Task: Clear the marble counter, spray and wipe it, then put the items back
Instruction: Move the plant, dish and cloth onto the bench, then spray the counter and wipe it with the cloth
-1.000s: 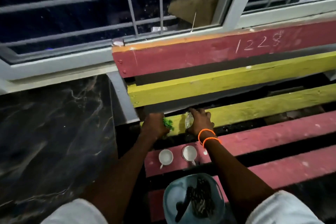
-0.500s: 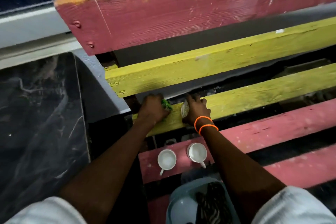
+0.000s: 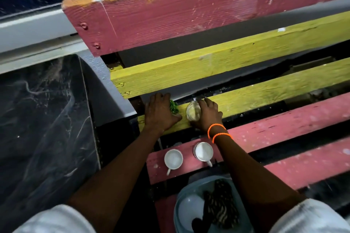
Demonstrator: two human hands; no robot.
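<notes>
Both hands rest on the near yellow plank (image 3: 265, 96) — the left hand (image 3: 161, 113) holds a green thing (image 3: 173, 107), the right hand (image 3: 208, 115) grips a clear jar (image 3: 193, 110). The marble counter (image 3: 43, 128) lies well left of the hands.

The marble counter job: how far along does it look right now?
Clearing looks mostly done: the marble counter shows bare, and two white cups sit on a red bench plank. In hand: the left hand holds something green and the right hand a clear jar, both at a yellow plank. Spraying, wiping and returning remain; no spray bottle shows.
</notes>
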